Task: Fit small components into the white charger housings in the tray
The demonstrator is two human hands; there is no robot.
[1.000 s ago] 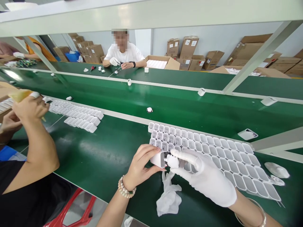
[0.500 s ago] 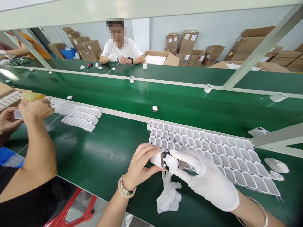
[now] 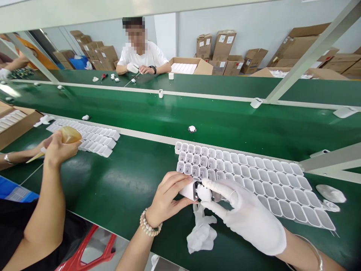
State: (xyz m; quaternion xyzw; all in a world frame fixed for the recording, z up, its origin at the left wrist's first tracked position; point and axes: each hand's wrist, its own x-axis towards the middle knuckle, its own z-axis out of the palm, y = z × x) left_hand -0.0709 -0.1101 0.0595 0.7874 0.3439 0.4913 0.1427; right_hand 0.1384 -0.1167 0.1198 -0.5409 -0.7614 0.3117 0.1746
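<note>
My left hand [image 3: 166, 194], bare and with a beaded bracelet, is closed around a small white plastic housing [image 3: 186, 191] lying on its side, its open end to the right. At that opening my right hand [image 3: 248, 214], in a white glove, pinches a rounded white part with a dark circuit board [image 3: 204, 193] between thumb and fingers. The board meets the opening; how deep it sits is hidden. Behind my hands stand rows of open white housings [image 3: 270, 175], some at the left with small dark marks inside. A crumpled white cloth or glove [image 3: 201, 235] lies below.
A green conveyor [image 3: 152, 118] runs beyond the bench rail, carrying a small board with a white top [image 3: 192, 129]. At left, a co-worker's hand [image 3: 60, 150] squeezes a yellowish bag near more housings [image 3: 97, 139]. Another person sits opposite. A metal post [image 3: 332, 160] stands at right.
My hands keep almost the same hold on the housing and board. The co-worker's hand with the yellowish bag has moved right and down. Items on the conveyor have shifted right.
</note>
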